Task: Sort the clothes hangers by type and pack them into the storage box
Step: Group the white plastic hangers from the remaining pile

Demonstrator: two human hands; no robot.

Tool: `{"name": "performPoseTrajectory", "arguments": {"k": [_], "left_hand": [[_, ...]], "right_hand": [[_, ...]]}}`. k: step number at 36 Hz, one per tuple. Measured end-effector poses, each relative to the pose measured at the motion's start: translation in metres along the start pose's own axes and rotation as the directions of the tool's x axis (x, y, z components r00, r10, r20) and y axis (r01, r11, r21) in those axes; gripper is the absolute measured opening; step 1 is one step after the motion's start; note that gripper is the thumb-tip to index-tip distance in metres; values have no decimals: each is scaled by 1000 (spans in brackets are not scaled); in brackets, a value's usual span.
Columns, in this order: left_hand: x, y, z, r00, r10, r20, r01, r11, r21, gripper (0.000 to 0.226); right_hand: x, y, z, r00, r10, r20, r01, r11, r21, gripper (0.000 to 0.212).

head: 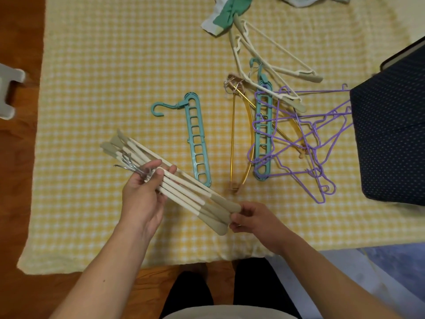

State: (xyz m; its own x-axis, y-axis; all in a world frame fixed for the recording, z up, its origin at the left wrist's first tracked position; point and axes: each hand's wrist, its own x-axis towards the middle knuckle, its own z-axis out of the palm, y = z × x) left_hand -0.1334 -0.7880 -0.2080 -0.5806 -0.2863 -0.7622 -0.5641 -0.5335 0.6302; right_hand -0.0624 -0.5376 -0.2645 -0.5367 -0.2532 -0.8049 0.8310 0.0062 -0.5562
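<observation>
The step in hand looks like gathering one type: a bundle of cream plastic hangers with grey-beige padded ends and metal hooks (181, 187) is held clear of the yellow-and-white checked blanket (103, 77), slanting from ten o'clock down to four o'clock; the left hand (143, 194) grips it near the middle, thumb and fingers (169, 169) curled round the cream bars and the bunched hooks; the right hand (250, 218) pinches the padded tips at the lower end between thumb and fingertips, seemingly squaring them up.

The rest is still unsorted; a teal plastic multi-slot hanger with a swivel hook (197, 139) lies alone just beyond the bundle at about one o'clock; at two o'clock a tangle holds a second teal slotted hanger (263, 132), gold metal hangers (241, 143) and purple wire hangers (310, 143), all overlapping; further off, towards twelve to one o'clock, two or three more cream hangers (271, 58) lie with one end under a green-and-white cloth (227, 12).

At three o'clock a dark navy dotted fabric storage box (391, 134) stands on the blanket's edge, the purple wires touching its side; its opening is not in view, so what it holds cannot be told.

By my reading the task is early; the next move calls for either fetching the remaining cream hangers to complete the set, or carrying the bundle to the box at three o'clock; either way the hooks should be kept aligned, and the tangle will need teasing apart with care.
</observation>
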Motion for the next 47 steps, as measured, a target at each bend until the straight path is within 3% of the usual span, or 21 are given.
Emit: {"name": "performPoseTrajectory", "arguments": {"k": [6,11,14,17,19,22,26,29,38,43,47], "left_hand": [[-2,-3,30,998,-9,69,7,999,33,21],[-2,-8,48,995,-27,93,22,998,54,19],[1,-11,60,995,-33,98,27,998,57,21],[5,-13,68,995,-23,98,18,998,54,21],[7,-15,71,995,-19,94,13,998,57,20],[8,-17,73,994,-20,104,12,997,72,22],[6,-19,74,995,-10,95,4,998,69,22],[6,-21,71,997,-3,74,-1,998,57,22],[7,-19,65,997,-26,70,23,998,54,21],[8,-17,63,996,-40,82,38,999,23,23],[8,-15,62,993,-40,110,38,999,17,24]], "right_hand": [[-1,-6,-23,999,36,-41,-37,999,-13,9],[7,-38,-63,993,111,35,-84,897,-434,19],[31,-72,-95,992,-52,-115,-13,866,-499,19],[72,-115,-125,872,-299,-387,11,803,-596,12],[99,-145,-143,758,-464,-459,-11,694,-720,17],[131,-177,-167,671,-645,-365,-89,418,-904,33],[166,-190,-191,681,-705,-199,-162,120,-979,36],[179,-192,-198,730,-669,-143,-190,2,-982,36],[185,-196,-203,734,-674,-86,-145,-32,-989,30],[178,-209,-199,723,-654,-220,-51,267,-962,26],[160,-208,-191,706,-673,-220,63,369,-927,26]]}}
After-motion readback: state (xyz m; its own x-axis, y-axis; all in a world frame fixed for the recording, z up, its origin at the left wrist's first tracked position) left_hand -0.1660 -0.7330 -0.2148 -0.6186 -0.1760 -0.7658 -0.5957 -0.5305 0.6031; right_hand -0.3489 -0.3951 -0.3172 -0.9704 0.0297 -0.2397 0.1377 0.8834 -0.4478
